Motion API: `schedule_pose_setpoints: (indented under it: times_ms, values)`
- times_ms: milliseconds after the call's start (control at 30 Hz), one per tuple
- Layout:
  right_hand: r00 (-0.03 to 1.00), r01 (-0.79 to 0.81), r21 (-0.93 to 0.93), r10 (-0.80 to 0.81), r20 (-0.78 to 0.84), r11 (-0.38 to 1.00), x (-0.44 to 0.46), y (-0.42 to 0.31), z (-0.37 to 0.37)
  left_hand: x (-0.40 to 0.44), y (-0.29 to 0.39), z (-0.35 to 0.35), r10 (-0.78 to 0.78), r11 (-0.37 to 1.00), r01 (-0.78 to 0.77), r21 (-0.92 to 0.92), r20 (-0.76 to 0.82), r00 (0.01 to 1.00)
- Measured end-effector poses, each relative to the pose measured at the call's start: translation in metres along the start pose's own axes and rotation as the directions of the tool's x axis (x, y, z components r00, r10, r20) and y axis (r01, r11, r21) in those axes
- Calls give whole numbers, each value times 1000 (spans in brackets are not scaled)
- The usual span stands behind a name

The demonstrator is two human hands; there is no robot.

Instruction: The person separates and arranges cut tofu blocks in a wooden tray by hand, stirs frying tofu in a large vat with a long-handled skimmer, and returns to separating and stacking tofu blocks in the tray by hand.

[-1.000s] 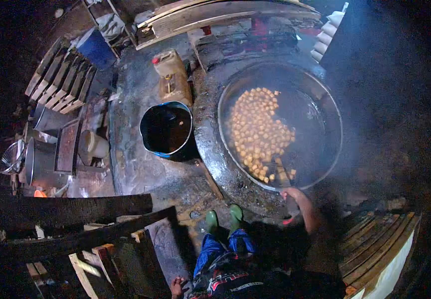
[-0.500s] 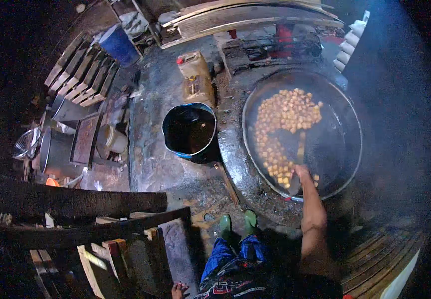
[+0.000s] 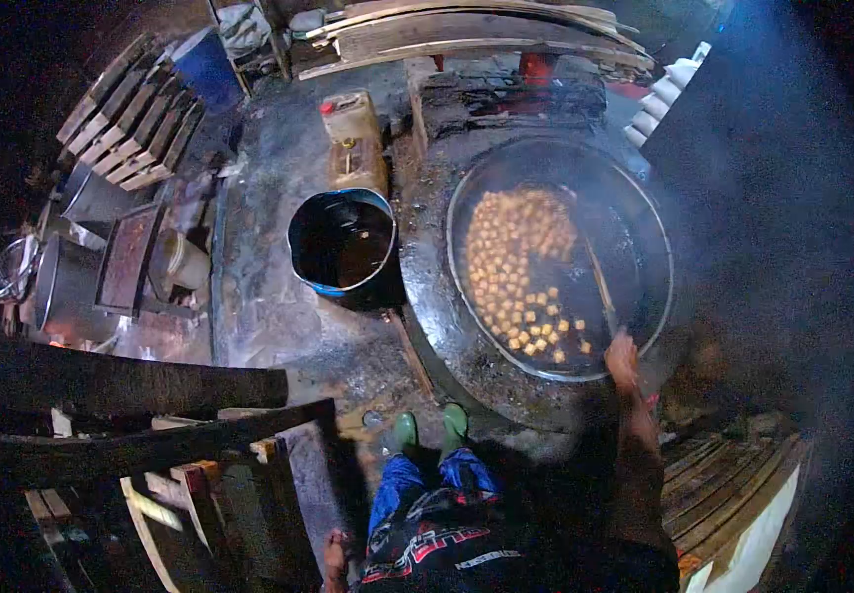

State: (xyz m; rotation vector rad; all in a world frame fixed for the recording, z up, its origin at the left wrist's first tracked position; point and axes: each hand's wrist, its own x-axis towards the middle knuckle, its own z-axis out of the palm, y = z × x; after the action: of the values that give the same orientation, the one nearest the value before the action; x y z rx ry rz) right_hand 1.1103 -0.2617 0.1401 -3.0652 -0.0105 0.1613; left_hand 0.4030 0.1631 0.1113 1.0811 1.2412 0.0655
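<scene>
My right hand is closed round the near end of a long, thin wooden-looking stirring stick, at the near right rim of a wide round pan. The stick reaches into dark liquid, where its far end is hidden. Many golden-brown fried cubes, like tofu pieces, crowd the pan's left side; several lie apart near the front. Steam blurs the far part. My left hand hangs low beside my body, near a grey board, with its fingers loosely apart and nothing visible in them.
A blue-rimmed drum with dark contents stands left of the pan, with jerrycans behind it. Wooden planks lie at the back. Slatted crates and metal containers stand at left. Dark beams cross the lower left.
My right hand has moved right and slightly down, swinging the stick towards the pan's right side. The cubes have spread along the left and front. The camera view has shifted.
</scene>
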Motion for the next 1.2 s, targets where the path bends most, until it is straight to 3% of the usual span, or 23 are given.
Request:
schedule_pose_setpoints:
  times_ms: [33,100,133,167,200,233,300,400,433,467,500,533,600,700,833,933,1033,1067,1100,1133,1167,1200]
  values:
    - [1000,-3,-14,3,-3,1000,-11,13,-10,3,13,5,-16,999,17,-47,18,1000]
    - [990,11,48,-17,137,999,-35,36,-32,7,36,24,-47,989,55,-138,57,997]
    - [991,8,35,-12,137,999,-44,49,-33,6,39,35,-31,994,27,-104,-38,999]
    - [994,46,37,-50,99,998,-52,60,-33,4,44,42,-10,998,2,-66,-135,991]
    - [994,85,40,-87,62,996,-58,66,-37,2,50,41,-118,985,111,-133,-46,992]
    - [994,83,32,-85,65,996,-62,72,-42,-1,50,46,-125,984,119,-134,-42,991]
    - [988,142,-86,-146,-48,986,-68,80,-52,-7,52,56,-11,1000,8,-25,-142,990]
    - [966,-172,15,166,199,985,-1,220,47,3,11,32,-7,992,-4,-123,-94,996]
    - [985,-49,-39,55,163,998,-14,199,24,-1,10,31,-8,992,-5,-127,-101,995]
    - [991,70,-102,-57,124,992,-28,176,-2,-9,11,30,-25,1000,23,-15,-125,992]
    - [958,288,-230,-279,72,930,-38,159,-21,-16,14,29,-40,994,55,97,-150,988]
    - [925,377,-351,-332,183,857,-3,243,84,-26,20,33,-40,994,55,93,-157,987]
    - [903,289,-164,-212,374,943,-31,199,28,-24,-9,25,9,996,4,85,-144,990]
    - [743,110,67,-127,657,992,-44,170,16,-14,-55,15,151,980,-133,148,-117,982]
    - [470,-218,359,-224,853,908,-58,130,44,-23,-52,19,9,1000,-9,3,-39,999]
    - [436,-378,651,-494,752,658,-66,79,81,-26,-31,25,-53,998,56,29,-97,994]
    - [517,-466,832,-672,531,299,-64,4,119,-40,21,40,-168,984,174,28,-141,976]
    - [540,-524,815,-643,544,249,-61,-24,126,-45,40,46,-182,981,189,39,-146,973]
    - [526,-628,733,-551,647,261,-54,-49,131,-43,51,46,-306,952,306,-29,-176,936]
    - [503,-725,643,-449,739,246,-48,-73,137,-37,64,46,-235,966,250,68,-177,956]
    - [498,-730,641,-458,736,236,-44,-94,145,-31,71,38,-227,967,245,77,-189,955]
    - [466,-839,544,-536,704,-15,-38,-114,155,-23,77,30,-140,980,158,121,-144,980]
